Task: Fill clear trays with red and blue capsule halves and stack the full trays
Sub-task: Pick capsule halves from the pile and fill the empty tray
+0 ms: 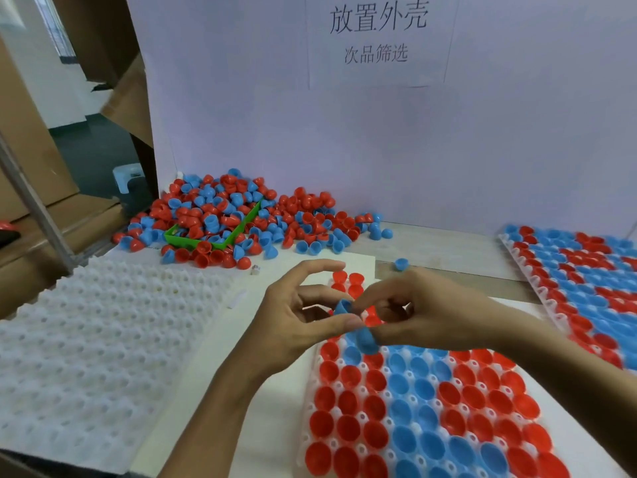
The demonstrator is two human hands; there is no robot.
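Note:
My left hand point(296, 315) and my right hand point(417, 312) meet above the near tray point(362, 417). Between them they pinch stacked blue capsule halves point(356, 324), one at the left thumb and forefinger, one under the right fingertips. The near tray holds rows of red and blue halves, open side up. Its far end is partly hidden by my hands. A loose heap of red and blue halves point(241, 219) lies at the back left against the white board.
A stack of empty white trays point(96, 339) lies on the left. Another filled tray point(586, 281) sits at the far right. A green scoop point(220, 236) is buried in the heap. One stray blue half point(401, 263) lies on the table. Cardboard boxes stand at the left edge.

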